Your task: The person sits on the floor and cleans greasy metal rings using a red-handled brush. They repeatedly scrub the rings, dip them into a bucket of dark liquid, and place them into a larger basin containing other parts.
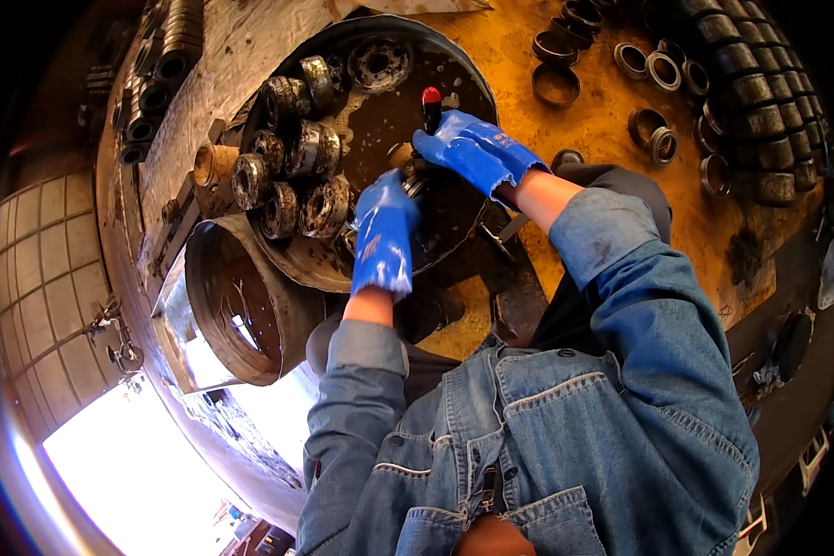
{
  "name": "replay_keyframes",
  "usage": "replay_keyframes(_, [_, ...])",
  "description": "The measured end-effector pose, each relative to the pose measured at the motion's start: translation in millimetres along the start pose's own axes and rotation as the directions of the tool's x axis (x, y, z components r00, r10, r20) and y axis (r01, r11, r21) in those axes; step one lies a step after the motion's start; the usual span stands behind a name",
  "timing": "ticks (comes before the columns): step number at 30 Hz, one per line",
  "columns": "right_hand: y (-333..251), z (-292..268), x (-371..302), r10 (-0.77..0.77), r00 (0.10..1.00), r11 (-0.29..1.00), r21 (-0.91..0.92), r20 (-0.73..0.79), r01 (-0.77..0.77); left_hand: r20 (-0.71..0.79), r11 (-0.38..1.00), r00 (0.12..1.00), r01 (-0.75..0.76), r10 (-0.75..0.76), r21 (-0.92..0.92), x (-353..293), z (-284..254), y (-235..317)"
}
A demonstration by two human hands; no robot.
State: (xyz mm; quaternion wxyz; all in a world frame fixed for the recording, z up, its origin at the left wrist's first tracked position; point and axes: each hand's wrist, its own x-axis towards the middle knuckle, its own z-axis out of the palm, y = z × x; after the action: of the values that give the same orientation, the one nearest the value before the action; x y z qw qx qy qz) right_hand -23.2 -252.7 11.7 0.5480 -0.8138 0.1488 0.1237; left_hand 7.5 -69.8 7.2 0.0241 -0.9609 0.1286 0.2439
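My right hand (pixel 480 153), in a blue rubber glove, is closed round a black-handled tool (pixel 431 113) with a red end. Its working end is hidden, so I cannot tell its kind. My left hand (pixel 384 227), gloved alike and slightly blurred, grips a shiny round metal part (pixel 415 187), mostly covered by the fingers. Both hands are close together over a wide round metal tub (pixel 480 69) with dark liquid in it. Several wet, grimy bearings (pixel 315 148) are piled at the tub's left side, and a flat round flanged one (pixel 380 63) lies at its far side.
A metal bucket (pixel 292 320) with dark liquid stands tilted left of my left forearm. On the rusty orange surface at right lie several loose metal rings (pixel 663 70), beside stacked dark cylindrical rings (pixel 760 120). More stacked rings (pixel 171 65) stand at far left.
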Motion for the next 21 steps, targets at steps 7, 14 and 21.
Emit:
replay_keyframes(7, [11.7,13.2,41.9,0.069,0.997,0.932,-0.359,0.033,-0.052,-0.199,0.960,0.970,-0.184,0.142,-0.209,18.5,34.3,-23.1])
replay_keyframes(14, [-20.3,-9.7,29.6,-0.159,0.987,0.975,-0.150,0.035,0.162,-0.131,0.763,0.988,-0.148,0.083,-0.629,-10.5,63.2,-68.2])
replay_keyframes(21, [-6.6,25.3,9.3,-0.476,0.867,0.862,-0.119,0.149,0.493,-0.098,0.753,0.995,-0.080,0.020,-0.653,-28.7,58.7,-58.4])
